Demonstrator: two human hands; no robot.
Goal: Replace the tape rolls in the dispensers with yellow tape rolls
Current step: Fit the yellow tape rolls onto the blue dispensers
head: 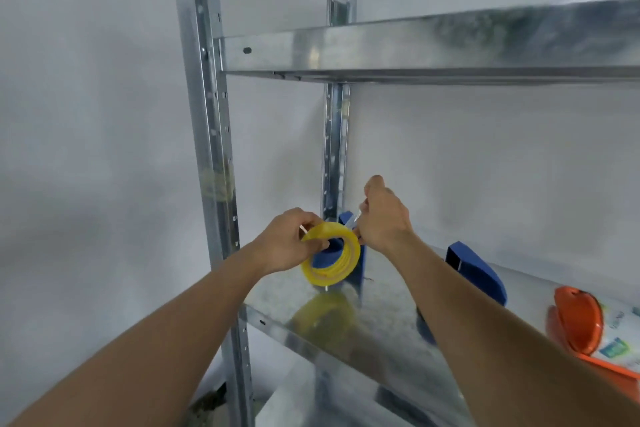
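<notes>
At centre frame the left hand (289, 241) has its fingers (313, 244) hooked through the core of the yellow roll (330, 255), thumb on the outer rim, so the roll hangs tilted in the air just above the shelf (311, 329), probably to keep it steady while the tape end is drawn off. Just right of it the right hand (382, 218) is closed, its fingers pinched on what looks like a clear strip of tape (356, 218) pulled up from the roll; the pinch itself is turned away, so I cannot be sure. Behind the roll stands a blue dispenser (355, 267), mostly hidden by it; whether its spindle is bare cannot be seen. A second blue dispenser (476, 270) sits further right, partly behind the right forearm. At lower right an orange-lidded container (581, 322) is cut off by the frame edge.
</notes>
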